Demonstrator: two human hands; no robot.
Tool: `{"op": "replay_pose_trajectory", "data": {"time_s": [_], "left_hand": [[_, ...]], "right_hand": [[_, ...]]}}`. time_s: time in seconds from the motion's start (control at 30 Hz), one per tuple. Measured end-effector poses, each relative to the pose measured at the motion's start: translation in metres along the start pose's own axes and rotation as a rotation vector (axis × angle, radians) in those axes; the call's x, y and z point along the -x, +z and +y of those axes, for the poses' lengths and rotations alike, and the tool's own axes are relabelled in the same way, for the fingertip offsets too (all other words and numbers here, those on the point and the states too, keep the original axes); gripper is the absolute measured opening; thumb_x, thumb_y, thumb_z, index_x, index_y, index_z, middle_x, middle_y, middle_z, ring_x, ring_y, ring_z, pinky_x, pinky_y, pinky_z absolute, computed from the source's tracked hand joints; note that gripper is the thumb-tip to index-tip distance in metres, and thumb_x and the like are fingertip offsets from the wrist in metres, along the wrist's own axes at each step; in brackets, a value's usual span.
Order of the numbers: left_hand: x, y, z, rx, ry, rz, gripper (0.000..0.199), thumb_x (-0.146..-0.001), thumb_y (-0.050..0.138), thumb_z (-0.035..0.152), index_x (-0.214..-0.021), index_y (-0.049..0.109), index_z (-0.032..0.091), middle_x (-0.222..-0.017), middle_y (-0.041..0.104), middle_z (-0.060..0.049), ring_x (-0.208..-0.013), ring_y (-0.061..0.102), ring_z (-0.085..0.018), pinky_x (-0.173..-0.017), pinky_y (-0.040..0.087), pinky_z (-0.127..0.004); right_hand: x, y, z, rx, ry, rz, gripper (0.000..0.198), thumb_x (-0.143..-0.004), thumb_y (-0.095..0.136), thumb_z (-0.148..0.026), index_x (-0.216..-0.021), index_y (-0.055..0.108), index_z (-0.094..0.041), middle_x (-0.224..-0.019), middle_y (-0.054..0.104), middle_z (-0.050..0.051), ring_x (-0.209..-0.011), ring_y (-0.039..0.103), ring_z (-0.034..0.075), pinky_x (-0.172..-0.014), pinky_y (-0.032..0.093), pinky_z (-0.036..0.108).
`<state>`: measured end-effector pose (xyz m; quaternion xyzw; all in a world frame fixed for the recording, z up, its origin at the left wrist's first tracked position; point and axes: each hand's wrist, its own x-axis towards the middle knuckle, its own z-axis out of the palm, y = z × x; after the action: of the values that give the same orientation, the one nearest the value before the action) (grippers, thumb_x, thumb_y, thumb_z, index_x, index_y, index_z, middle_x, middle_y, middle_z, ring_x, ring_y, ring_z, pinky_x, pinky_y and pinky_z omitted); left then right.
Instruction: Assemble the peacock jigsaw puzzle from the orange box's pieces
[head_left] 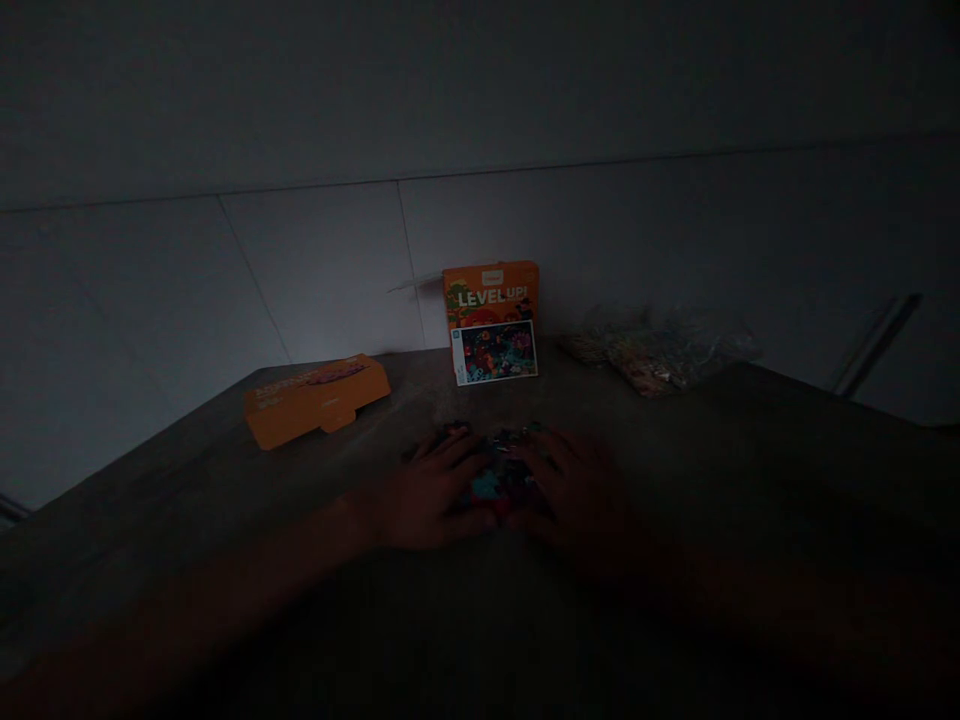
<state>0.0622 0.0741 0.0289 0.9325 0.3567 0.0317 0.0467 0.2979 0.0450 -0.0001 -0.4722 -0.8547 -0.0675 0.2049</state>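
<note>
A small heap of dark, colourful jigsaw puzzle pieces (487, 487) lies near the middle of the table, with teal and red bits showing. My left hand (427, 490) rests at the heap's left side, fingers spread out over the pieces. From the right, my right hand (574, 485) lies over the other edge, its fingers also stretched apart. Both thumbs come close together at the near side of the pieces. The scene is very dark, so single pieces under my fingers cannot be made out.
An orange "LEVEL UP!" box (492, 290) stands against the wall, a picture card (496, 353) leaning on its front. To the left lies an opened, flattened orange carton (319, 400). Clear plastic bags (660, 350) with pieces inside sit at the back right of the grey table (675, 450).
</note>
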Motion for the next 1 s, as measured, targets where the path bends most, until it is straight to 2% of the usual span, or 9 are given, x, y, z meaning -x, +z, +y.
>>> {"op": "replay_pose_trajectory", "data": {"time_s": [0.07, 0.2, 0.3, 0.4, 0.53, 0.67, 0.77, 0.87, 1.0], "left_hand": [[-0.002, 0.008, -0.001, 0.027, -0.018, 0.081, 0.066, -0.095, 0.050, 0.055, -0.146, 0.041, 0.013, -0.157, 0.031, -0.021, -0.146, 0.027, -0.037, -0.118, 0.023, -0.060], [-0.004, 0.018, 0.000, 0.056, -0.101, 0.147, 0.062, -0.094, 0.052, 0.054, -0.144, 0.043, 0.018, -0.153, 0.039, -0.019, -0.143, 0.033, -0.038, -0.117, 0.016, -0.067], [-0.005, 0.020, -0.001, 0.073, -0.203, 0.188, 0.063, -0.095, 0.050, 0.056, -0.146, 0.040, 0.021, -0.154, 0.038, -0.018, -0.143, 0.032, -0.039, -0.113, 0.009, -0.075], [-0.008, 0.020, -0.009, 0.070, -0.286, 0.221, 0.063, -0.096, 0.047, 0.059, -0.147, 0.039, 0.023, -0.153, 0.039, -0.017, -0.141, 0.036, -0.038, -0.110, 0.010, -0.077], [-0.008, 0.015, -0.029, 0.087, -0.245, 0.181, 0.067, -0.096, 0.046, 0.059, -0.147, 0.037, 0.019, -0.152, 0.040, -0.019, -0.140, 0.038, -0.036, -0.113, 0.021, -0.068], [-0.006, 0.011, -0.040, 0.125, -0.104, 0.156, 0.090, -0.076, 0.071, 0.063, -0.146, 0.036, 0.018, -0.152, 0.039, -0.020, -0.141, 0.035, -0.037, -0.117, 0.019, -0.063], [-0.006, 0.012, -0.039, 0.148, -0.013, 0.226, 0.080, -0.073, 0.077, 0.054, -0.138, 0.045, 0.020, -0.143, 0.050, -0.016, -0.137, 0.041, -0.035, -0.117, 0.026, -0.056], [-0.006, 0.015, -0.037, 0.173, -0.027, 0.271, 0.064, -0.078, 0.073, 0.044, -0.133, 0.050, 0.019, -0.135, 0.056, -0.013, -0.131, 0.048, -0.032, -0.112, 0.038, -0.049], [-0.006, 0.019, -0.038, 0.169, -0.074, 0.268, 0.069, -0.081, 0.071, 0.040, -0.140, 0.044, 0.018, -0.141, 0.052, -0.014, -0.134, 0.046, -0.031, -0.115, 0.036, -0.050]], "right_hand": [[0.007, 0.003, -0.003, 0.034, 0.066, -0.006, 0.068, -0.091, 0.052, -0.061, -0.139, 0.055, -0.012, -0.144, 0.049, 0.025, -0.134, 0.039, 0.048, -0.107, 0.019, 0.077], [0.012, 0.009, -0.003, -0.066, 0.099, -0.103, 0.077, -0.092, 0.045, -0.065, -0.151, 0.040, -0.016, -0.154, 0.036, 0.022, -0.140, 0.033, 0.045, -0.106, 0.030, 0.071], [-0.005, 0.011, 0.004, -0.123, 0.049, -0.202, 0.088, -0.087, 0.053, -0.066, -0.152, 0.036, -0.011, -0.157, 0.030, 0.024, -0.144, 0.026, 0.044, -0.111, 0.028, 0.067], [-0.033, 0.014, 0.014, -0.166, -0.037, -0.253, 0.096, -0.081, 0.062, -0.064, -0.153, 0.033, -0.007, -0.158, 0.024, 0.026, -0.145, 0.024, 0.045, -0.112, 0.027, 0.066], [-0.061, 0.025, 0.028, -0.305, -0.174, -0.177, 0.086, -0.079, 0.070, -0.056, -0.145, 0.044, -0.007, -0.147, 0.045, 0.024, -0.137, 0.042, 0.037, -0.111, 0.035, 0.054], [-0.065, 0.033, 0.036, -0.418, -0.197, -0.078, 0.072, -0.078, 0.074, -0.047, -0.136, 0.053, -0.011, -0.132, 0.058, 0.019, -0.122, 0.055, 0.031, -0.103, 0.045, 0.046], [-0.062, 0.032, 0.036, -0.452, -0.226, -0.048, 0.064, -0.077, 0.076, -0.043, -0.130, 0.058, -0.014, -0.125, 0.062, 0.015, -0.117, 0.057, 0.030, -0.100, 0.046, 0.043], [-0.061, 0.027, 0.034, -0.475, -0.224, -0.047, 0.058, -0.077, 0.077, -0.038, -0.128, 0.060, -0.014, -0.121, 0.063, 0.013, -0.114, 0.059, 0.028, -0.097, 0.048, 0.040], [-0.062, 0.026, 0.034, -0.482, -0.227, -0.025, 0.050, -0.079, 0.077, -0.035, -0.122, 0.064, -0.014, -0.118, 0.064, 0.013, -0.112, 0.059, 0.027, -0.095, 0.049, 0.040]]}}
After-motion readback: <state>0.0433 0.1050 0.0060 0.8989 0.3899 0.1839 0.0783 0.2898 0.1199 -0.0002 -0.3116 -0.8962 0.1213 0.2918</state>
